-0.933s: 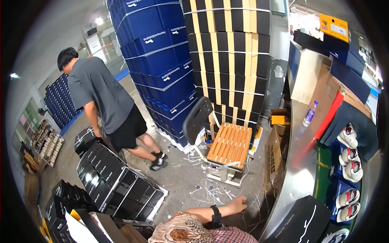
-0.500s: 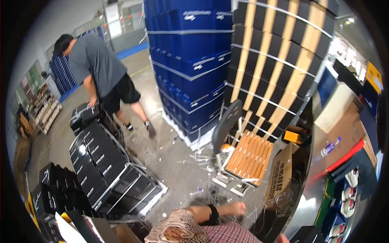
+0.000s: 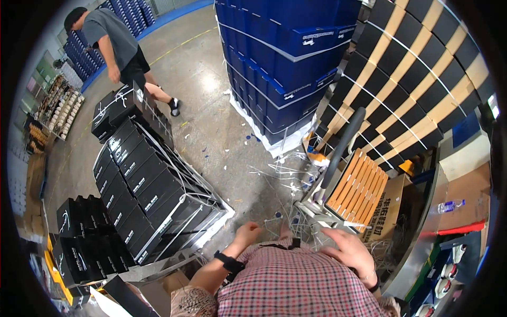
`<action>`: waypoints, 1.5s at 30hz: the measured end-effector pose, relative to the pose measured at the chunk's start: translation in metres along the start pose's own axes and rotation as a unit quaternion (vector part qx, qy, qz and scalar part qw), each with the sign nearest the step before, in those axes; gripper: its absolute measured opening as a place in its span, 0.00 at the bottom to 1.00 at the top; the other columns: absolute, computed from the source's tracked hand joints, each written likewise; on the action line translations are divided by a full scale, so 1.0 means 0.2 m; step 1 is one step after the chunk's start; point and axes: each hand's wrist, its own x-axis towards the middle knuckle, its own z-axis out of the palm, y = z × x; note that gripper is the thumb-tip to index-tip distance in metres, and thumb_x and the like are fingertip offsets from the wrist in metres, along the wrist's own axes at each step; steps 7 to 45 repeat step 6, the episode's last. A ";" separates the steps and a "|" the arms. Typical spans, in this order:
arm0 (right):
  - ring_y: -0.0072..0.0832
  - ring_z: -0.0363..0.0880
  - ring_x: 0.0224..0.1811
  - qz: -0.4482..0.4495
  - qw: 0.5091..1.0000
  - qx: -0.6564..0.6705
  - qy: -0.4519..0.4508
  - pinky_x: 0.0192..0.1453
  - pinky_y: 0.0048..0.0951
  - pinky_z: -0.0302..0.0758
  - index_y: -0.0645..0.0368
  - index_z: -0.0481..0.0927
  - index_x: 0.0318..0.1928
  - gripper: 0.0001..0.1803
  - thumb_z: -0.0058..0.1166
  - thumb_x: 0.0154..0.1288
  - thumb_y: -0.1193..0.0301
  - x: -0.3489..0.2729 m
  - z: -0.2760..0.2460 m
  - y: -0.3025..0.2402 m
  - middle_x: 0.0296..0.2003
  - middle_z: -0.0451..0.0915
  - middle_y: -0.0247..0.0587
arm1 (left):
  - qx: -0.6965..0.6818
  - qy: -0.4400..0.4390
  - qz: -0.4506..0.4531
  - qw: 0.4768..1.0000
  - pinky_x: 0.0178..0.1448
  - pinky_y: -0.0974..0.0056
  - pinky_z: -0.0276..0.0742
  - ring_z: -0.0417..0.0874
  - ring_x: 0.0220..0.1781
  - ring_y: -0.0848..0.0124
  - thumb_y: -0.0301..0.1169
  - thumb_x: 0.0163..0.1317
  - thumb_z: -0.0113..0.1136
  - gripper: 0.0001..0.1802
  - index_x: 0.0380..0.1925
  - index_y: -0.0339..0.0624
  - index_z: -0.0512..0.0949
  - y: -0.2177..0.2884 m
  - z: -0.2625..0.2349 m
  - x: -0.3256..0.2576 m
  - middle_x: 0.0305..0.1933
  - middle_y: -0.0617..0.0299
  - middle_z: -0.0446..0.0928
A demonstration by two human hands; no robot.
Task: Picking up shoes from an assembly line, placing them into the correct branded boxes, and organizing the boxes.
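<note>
My left hand (image 3: pixel 247 235), with a black band on its wrist, is in front of my checked apron (image 3: pixel 296 269). Its fingers are curled in, and nothing shows in them. My right hand (image 3: pixel 351 251) reaches inward from the right, fingers stretched out and holding nothing. Beyond both hands, loose white strapping (image 3: pixel 301 224) lies tangled on the floor. Closest to my left hand is a strapped stack of black shoe boxes (image 3: pixel 153 190) on a pallet. A chair with a slatted wooden seat (image 3: pixel 359 190) stands just beyond my right hand.
Tall strapped stacks of blue boxes (image 3: pixel 285 68) and black boxes (image 3: pixel 412 79) rise ahead. A person (image 3: pixel 119 45) in grey stands far left by the black boxes. At right, a cardboard carton (image 3: pixel 388 208) and a bench with a bottle (image 3: pixel 450 206) and shoes (image 3: pixel 446 280).
My view has tilted down and shifted. My left hand has moved left, and my right hand has come further into view. The person has straightened up and no longer grips the boxes.
</note>
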 end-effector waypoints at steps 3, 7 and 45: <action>0.46 0.75 0.46 -0.044 0.998 0.030 -0.044 0.48 0.39 0.72 0.57 0.69 0.55 0.26 0.55 0.58 0.59 0.30 0.00 0.02 0.44 0.76 0.49 | -0.077 0.033 -0.093 0.992 0.42 0.65 0.74 0.80 0.35 0.65 0.36 0.51 0.60 0.16 0.36 0.36 0.77 0.01 -0.15 0.00 0.32 0.55 0.79; 0.46 0.75 0.47 -0.073 0.991 0.021 -0.108 0.48 0.38 0.72 0.56 0.68 0.57 0.29 0.55 0.58 0.56 0.60 0.00 0.03 0.45 0.76 0.50 | -0.196 0.085 -0.194 0.957 0.45 0.69 0.72 0.77 0.37 0.72 0.35 0.52 0.63 0.18 0.40 0.38 0.76 -0.04 -0.29 0.09 0.34 0.60 0.78; 0.46 0.75 0.47 -0.073 0.991 0.021 -0.108 0.48 0.38 0.72 0.56 0.68 0.57 0.29 0.55 0.58 0.56 0.60 0.00 0.03 0.45 0.76 0.50 | -0.196 0.085 -0.194 0.957 0.45 0.69 0.72 0.77 0.37 0.72 0.35 0.52 0.63 0.18 0.40 0.38 0.76 -0.04 -0.29 0.09 0.34 0.60 0.78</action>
